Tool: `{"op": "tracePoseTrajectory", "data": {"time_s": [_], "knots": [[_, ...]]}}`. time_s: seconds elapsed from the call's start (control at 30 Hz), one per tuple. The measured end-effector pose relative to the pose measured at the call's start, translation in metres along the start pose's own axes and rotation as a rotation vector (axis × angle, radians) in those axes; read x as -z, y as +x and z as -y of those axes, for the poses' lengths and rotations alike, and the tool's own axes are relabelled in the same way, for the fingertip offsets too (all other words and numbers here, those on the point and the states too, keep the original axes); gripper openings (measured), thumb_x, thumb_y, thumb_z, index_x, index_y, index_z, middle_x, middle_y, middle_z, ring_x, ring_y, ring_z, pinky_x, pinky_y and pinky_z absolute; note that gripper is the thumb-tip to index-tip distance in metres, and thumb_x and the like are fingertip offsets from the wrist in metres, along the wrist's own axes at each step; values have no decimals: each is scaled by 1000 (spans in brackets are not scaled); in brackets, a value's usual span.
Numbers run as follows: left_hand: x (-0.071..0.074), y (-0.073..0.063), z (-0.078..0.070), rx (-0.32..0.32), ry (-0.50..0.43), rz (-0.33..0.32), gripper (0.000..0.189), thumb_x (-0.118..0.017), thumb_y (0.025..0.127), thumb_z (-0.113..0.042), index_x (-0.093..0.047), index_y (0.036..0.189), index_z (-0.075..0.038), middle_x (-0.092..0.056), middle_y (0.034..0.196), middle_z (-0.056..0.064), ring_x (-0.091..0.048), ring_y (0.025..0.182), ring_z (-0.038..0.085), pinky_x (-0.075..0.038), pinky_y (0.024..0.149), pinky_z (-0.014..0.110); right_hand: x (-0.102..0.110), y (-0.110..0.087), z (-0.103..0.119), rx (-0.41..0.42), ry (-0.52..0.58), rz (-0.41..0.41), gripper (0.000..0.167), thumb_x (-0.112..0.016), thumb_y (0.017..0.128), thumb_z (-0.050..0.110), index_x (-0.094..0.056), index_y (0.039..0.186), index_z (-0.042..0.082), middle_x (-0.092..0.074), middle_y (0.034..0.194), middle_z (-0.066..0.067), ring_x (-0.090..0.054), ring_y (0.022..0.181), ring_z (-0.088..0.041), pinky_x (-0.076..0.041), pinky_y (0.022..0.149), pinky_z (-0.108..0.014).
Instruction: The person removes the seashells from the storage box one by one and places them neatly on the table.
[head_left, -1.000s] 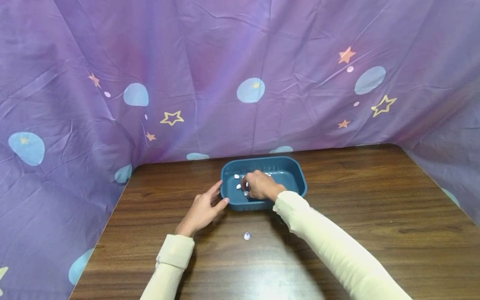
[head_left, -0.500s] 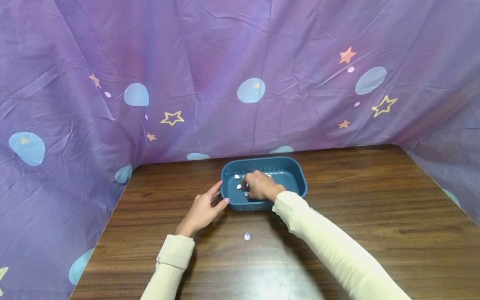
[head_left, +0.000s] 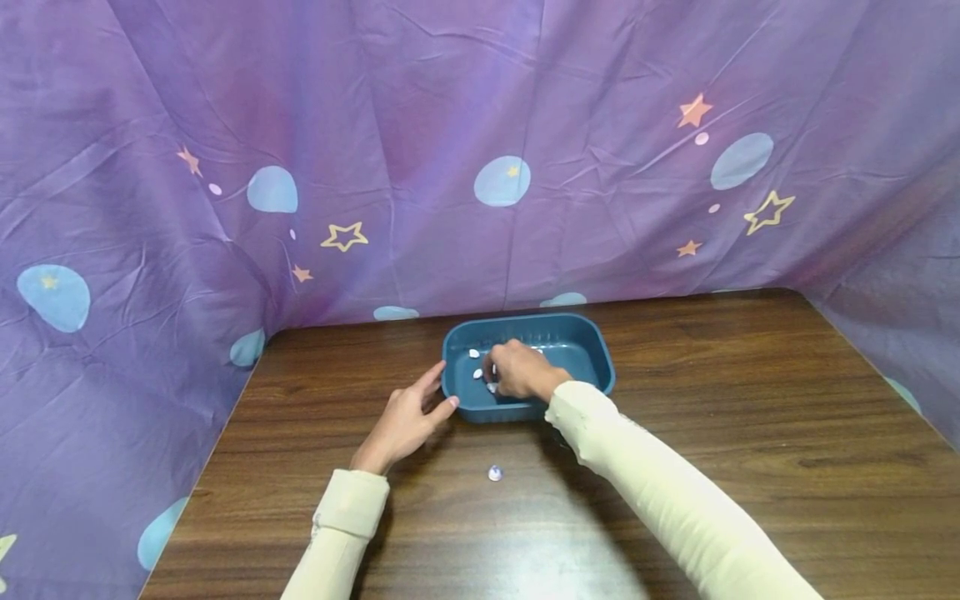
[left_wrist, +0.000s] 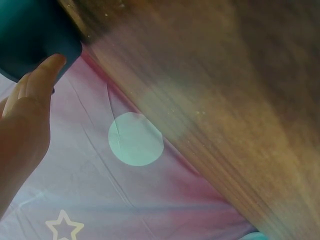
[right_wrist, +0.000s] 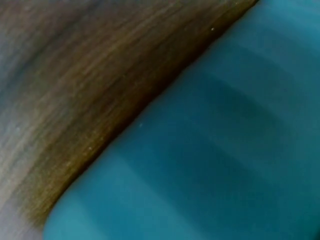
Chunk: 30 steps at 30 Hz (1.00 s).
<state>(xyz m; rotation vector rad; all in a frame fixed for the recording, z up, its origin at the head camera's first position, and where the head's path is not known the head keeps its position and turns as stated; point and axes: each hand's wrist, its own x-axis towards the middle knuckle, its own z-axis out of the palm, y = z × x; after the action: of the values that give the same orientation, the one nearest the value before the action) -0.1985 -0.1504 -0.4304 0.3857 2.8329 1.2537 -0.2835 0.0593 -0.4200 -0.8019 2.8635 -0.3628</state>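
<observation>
A blue rectangular tray (head_left: 577, 360) stands near the back of the table, with several small white pieces inside, such as one white piece (head_left: 477, 374) on its left side. My right hand (head_left: 519, 369) reaches down into the tray, fingers bent toward the floor among these pieces. Its fingertips are hidden behind the hand, and I cannot tell whether they pinch a piece. With fingers and thumb spread and fairly straight, my left hand (head_left: 402, 423) touches the tray's left end and front-left corner. In the left wrist view, fingers (left_wrist: 46, 75) lie against the tray's outer wall.
A small round white piece with a bluish-purple mark (head_left: 495, 473) lies on the brown wooden table (head_left: 720, 433), in front of the tray. Behind the table hangs a purple cloth (head_left: 420, 108) with stars and blue spots. The tray's wall (right_wrist: 190, 165) fills much of the right wrist view.
</observation>
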Motion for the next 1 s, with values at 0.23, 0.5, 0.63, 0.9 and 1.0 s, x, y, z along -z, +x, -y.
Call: {"op": "tracePoseTrajectory", "data": {"time_s": [0.23,0.5,0.63,0.9,1.0], "knots": [[0,0,0,2,-2,2,67,-65,97,-31,-38,155,-10,-61,139,17,-61,129,32,-47,112,47,5,-2,0,19,12,1,16,-78,74,6,-75,84,18,-72,86,-1,-65,83,-20,-58,74,-38],[0,0,0,-6,3,6,67,-65,97,-32,-39,155,-10,-63,138,15,-61,129,30,-46,113,47,10,-6,-1,41,25,-12,15,-77,73,6,-74,81,18,-72,83,0,-65,80,-18,-57,71,-34],[0,1,1,-12,3,-2,67,-65,97,-32,-39,154,-10,-63,138,16,-62,128,31,-47,112,47,12,-7,0,47,32,-12,16,-78,73,7,-74,82,19,-73,84,0,-65,80,-17,-57,72,-33],[0,1,1,-17,9,-11,66,-66,97,-30,-40,154,-9,-63,137,16,-62,127,31,-47,111,47,14,-10,0,73,44,-19,17,-79,73,6,-76,85,18,-75,86,0,-66,80,-16,-58,73,-31],[-1,1,2,-22,14,-11,66,-66,97,-30,-40,154,-9,-64,137,16,-63,126,31,-48,111,47,15,-12,0,96,66,-31,17,-80,73,6,-77,86,17,-76,85,0,-67,79,-14,-58,74,-29]]}}
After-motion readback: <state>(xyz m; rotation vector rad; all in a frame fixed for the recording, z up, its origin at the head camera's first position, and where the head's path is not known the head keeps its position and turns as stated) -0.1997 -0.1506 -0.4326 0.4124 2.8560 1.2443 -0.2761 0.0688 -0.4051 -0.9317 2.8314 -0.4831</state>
